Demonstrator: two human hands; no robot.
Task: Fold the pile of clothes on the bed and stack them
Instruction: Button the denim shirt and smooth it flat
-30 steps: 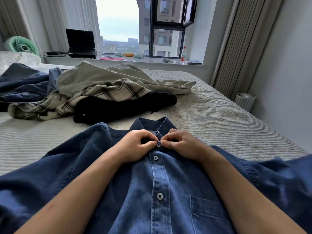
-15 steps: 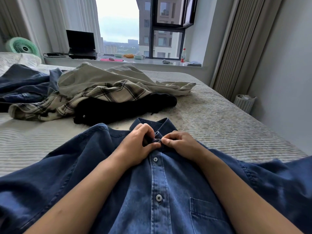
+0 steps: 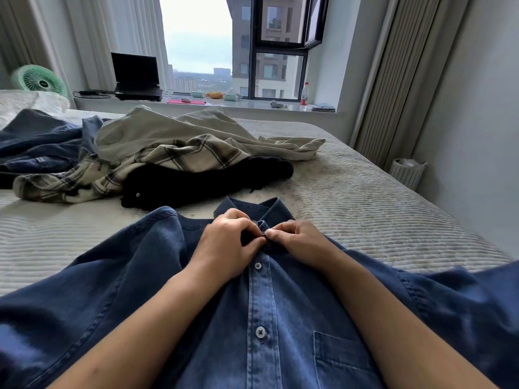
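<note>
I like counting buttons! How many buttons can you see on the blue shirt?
2 in plain sight: one button just below the hands, another button lower down the denim shirt. The fingers may hide one more at the collar.

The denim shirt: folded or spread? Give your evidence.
Spread. The denim shirt lies front up across the bed, while left hand and right hand pinch its collar.
</note>
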